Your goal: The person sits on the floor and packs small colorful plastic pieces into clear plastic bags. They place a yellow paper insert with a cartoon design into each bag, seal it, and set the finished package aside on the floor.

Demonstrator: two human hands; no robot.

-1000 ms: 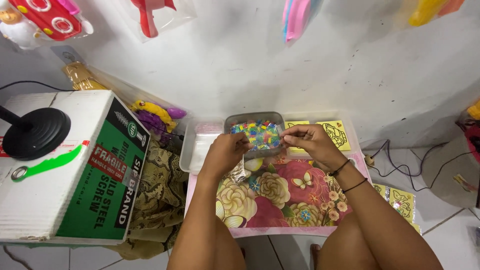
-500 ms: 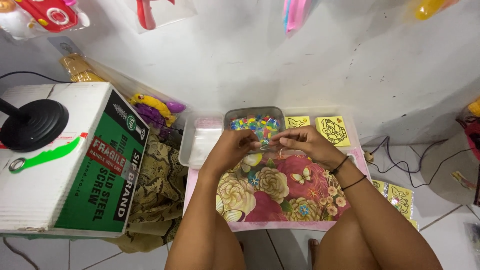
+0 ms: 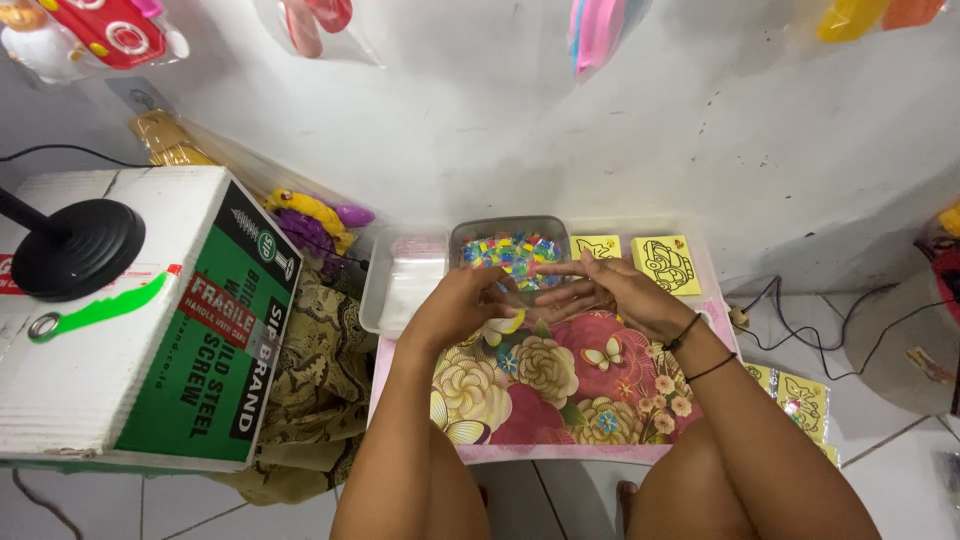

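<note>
Two hands meet over the far half of a small floral lap table point(image 3: 560, 400), whose near edge runs just past the knees and whose far edge sits close to the white wall point(image 3: 480, 140). To the left, a large cardboard box point(image 3: 150, 320) with a black round stand point(image 3: 75, 245) on top crowds that side, with crumpled patterned cloth point(image 3: 310, 380) between box and table. To the right, bare tiled floor point(image 3: 880, 440) leaves more room, crossed by thin black cables point(image 3: 800, 320) and a few yellow packets point(image 3: 800, 400).

At the table's far edge stands a grey tray of small multicoloured beads point(image 3: 508, 248), with a clear empty tray point(image 3: 405, 285) just to its left and two yellow picture cards point(image 3: 640, 258) just to its right. The bead tray lies immediately beyond the fingertips of both hands, so close that they overlap its near rim.

On the near side of it, the left hand point(image 3: 455, 305) is curled, fingers drawn together toward the thumb as if pinching something small; what it grips is too small to tell. Opposite it, the right hand point(image 3: 610, 290) lies flatter, palm partly up, fingers stretched out leftward and loosely together, their tips touching or almost touching the left hand's. Dark bands circle the right wrist. Both forearms rise from the near edge and angle inward.
</note>
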